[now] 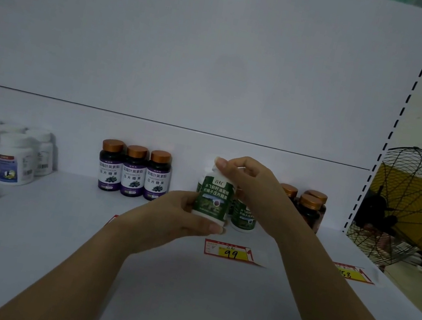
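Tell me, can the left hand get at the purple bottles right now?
Probably not yet: the left hand grips the green bottle by its base, with the right hand on its top. Nothing stands between it and the purple bottles, though.

Near bottle: white, dark green label with white lettering. Three dark bottles at white shelf's back edge: purple labels, copper caps. Price tag: red, yellow panel (black digits).
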Motion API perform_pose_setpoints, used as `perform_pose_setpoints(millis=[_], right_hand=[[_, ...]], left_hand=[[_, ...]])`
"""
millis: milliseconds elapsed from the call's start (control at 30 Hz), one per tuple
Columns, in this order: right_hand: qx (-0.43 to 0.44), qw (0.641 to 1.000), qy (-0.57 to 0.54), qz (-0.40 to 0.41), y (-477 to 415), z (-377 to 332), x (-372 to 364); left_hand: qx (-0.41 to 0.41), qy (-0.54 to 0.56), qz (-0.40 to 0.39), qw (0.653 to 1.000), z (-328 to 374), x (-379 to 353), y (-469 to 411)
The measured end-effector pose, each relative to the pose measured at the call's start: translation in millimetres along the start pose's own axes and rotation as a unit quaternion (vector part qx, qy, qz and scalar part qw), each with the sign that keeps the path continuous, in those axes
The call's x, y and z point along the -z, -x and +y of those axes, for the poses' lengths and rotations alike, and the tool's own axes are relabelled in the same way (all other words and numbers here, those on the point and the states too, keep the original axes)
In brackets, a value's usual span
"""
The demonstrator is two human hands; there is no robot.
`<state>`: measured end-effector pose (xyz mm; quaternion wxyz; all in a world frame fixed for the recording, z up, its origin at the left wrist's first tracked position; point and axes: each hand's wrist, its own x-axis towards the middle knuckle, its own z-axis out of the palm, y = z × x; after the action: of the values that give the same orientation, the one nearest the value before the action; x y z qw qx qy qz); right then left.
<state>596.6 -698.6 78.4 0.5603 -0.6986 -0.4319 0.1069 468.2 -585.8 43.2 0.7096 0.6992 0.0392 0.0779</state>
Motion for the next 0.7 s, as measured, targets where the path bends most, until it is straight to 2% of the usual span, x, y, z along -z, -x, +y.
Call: perform_pose_setpoints(millis=[200, 433, 533, 700], right_hand=[[-0.022, 0.975, -0.180, -0.132, 2.2, -2.1, 3.7], [-0.005, 0.988, -0.150, -0.042, 2.1, 0.6, 6.2], [-0.005, 0.987, -0.152, -0.049, 1.8, 1.5, 5.4], [-0.015, 0.983, -0.160, -0.089, 2.2, 0.9, 7.7]], left_hand=[[0.036, 0.118, -0.048, 0.991, 5.5, -0.1, 2.8], [-0.010, 0.012, 0.050, 0.999, -1.8, 0.3, -4.2], [-0.013, 0.016, 0.039, 0.999, -1.4, 0.4, -3.6], [0.021, 0.098, -0.004, 0.995, 0.5, 1.2, -0.5]])
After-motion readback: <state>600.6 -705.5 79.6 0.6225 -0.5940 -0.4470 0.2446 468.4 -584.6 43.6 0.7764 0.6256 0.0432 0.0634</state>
